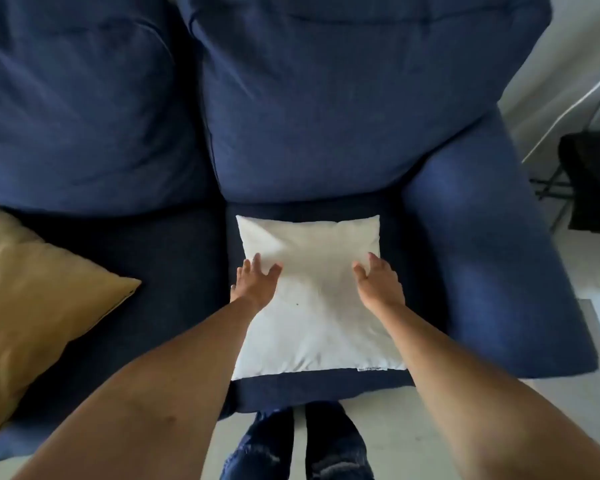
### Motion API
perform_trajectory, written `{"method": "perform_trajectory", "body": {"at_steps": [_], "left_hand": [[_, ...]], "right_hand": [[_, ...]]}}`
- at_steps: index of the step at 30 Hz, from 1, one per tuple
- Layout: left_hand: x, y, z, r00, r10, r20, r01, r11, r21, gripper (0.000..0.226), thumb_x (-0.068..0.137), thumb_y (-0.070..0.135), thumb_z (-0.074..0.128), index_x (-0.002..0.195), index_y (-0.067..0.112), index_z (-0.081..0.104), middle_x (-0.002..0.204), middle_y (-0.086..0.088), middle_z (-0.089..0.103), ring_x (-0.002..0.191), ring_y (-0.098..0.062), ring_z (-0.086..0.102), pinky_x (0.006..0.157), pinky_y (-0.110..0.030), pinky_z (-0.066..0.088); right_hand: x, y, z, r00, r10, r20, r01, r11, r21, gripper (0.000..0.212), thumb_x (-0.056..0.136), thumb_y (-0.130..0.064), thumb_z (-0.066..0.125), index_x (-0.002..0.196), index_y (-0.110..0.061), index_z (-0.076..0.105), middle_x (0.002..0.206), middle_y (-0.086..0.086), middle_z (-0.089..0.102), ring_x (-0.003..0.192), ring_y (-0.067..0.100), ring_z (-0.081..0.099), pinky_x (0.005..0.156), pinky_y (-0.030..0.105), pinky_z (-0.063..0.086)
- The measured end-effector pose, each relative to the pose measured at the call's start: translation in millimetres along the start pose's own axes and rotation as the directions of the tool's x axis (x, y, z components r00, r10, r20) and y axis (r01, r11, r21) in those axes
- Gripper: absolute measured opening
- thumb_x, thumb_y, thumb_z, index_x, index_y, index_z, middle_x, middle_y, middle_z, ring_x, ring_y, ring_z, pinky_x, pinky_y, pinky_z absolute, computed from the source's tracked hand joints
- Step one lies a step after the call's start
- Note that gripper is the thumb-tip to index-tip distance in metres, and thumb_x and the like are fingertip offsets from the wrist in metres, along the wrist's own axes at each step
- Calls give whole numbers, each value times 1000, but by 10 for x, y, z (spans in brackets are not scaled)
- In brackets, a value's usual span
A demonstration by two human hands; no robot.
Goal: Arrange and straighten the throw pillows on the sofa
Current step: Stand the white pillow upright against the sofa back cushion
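A white throw pillow (316,306) lies flat on the right seat cushion of a dark blue sofa (326,116). My left hand (255,284) rests on the pillow's left side with its fingers spread. Over the pillow's right side my right hand (378,284) lies the same way, fingers apart and palm down. Neither hand grips the fabric. A mustard yellow throw pillow (32,292) lies flat on the left seat cushion, partly cut off by the frame's left edge.
The sofa's right armrest (492,237) runs beside the white pillow. Two large back cushions stand behind the seats. A black folding chair or stand (589,181) is on the pale floor to the right. My legs in jeans (302,445) stand against the sofa front.
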State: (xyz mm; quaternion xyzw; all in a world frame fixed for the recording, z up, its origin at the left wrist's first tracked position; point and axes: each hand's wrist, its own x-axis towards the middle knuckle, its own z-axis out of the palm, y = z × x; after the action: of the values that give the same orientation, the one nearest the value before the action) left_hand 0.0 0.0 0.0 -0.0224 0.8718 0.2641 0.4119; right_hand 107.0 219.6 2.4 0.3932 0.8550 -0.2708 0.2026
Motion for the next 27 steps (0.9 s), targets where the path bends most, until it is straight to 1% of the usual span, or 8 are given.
{"method": "perform_trajectory", "body": {"at_steps": [5,9,15,17,19,22,24,27], "left_hand": [[427,-127,325,992,-122,-39,117,986,-122,82,94,71,34,159,40,-6,169,-1,-4,154,-22,2,120,-56,16],[620,-232,473,976,-208,-56,180,929,-324,83,88,79,32,153,52,-12,161,-3,29,137,-36,42,110,-54,36],[714,-190,436,957,-256,-135,144,825,-547,85,84,82,40,153,54,0,150,-3,50,126,-36,53,105,-44,39],[653,-71,387,959,-223,-173,80,802,-592,84,82,81,44,153,55,6,149,4,50,128,-31,52,106,-43,39],[554,53,329,954,-178,-241,-3,800,-600,81,80,81,46,150,59,12,140,24,52,124,-20,55,100,-37,40],[383,200,201,913,-107,-393,-166,783,-599,73,80,80,52,143,68,19,112,54,51,102,15,56,86,-23,40],[296,307,110,883,-76,-463,-254,752,-608,70,83,78,54,144,68,22,116,52,53,99,25,55,84,-18,40],[258,525,-19,850,-39,-525,-329,739,-588,69,87,74,54,147,62,22,117,45,59,98,24,56,80,-15,41]], "right_hand": [[476,164,268,993,117,-17,-116,992,44,69,99,-60,27,157,-25,15,163,10,18,140,39,34,111,52,31],[746,283,436,979,201,30,-202,939,277,76,94,-68,31,157,-34,4,161,11,21,133,41,44,103,50,38],[871,329,411,992,127,-5,-111,887,449,75,92,-68,38,156,-38,10,155,4,38,133,32,47,99,41,40],[847,265,350,994,102,-38,-73,880,469,73,93,-66,39,155,-36,16,155,1,40,135,29,46,99,40,39],[780,205,267,993,78,-83,-26,865,501,71,94,-63,41,155,-33,21,156,-2,38,139,24,41,106,38,35],[674,131,39,978,5,-210,117,817,565,65,95,-59,44,153,-33,27,157,-8,37,142,15,37,112,33,30],[676,57,-149,955,-29,-295,209,771,602,64,95,-58,45,152,-35,29,156,-12,38,140,10,38,113,31,31],[791,-131,-418,916,-80,-393,324,726,607,61,97,-50,46,153,-33,27,157,-12,36,139,3,35,104,11,27]]}}
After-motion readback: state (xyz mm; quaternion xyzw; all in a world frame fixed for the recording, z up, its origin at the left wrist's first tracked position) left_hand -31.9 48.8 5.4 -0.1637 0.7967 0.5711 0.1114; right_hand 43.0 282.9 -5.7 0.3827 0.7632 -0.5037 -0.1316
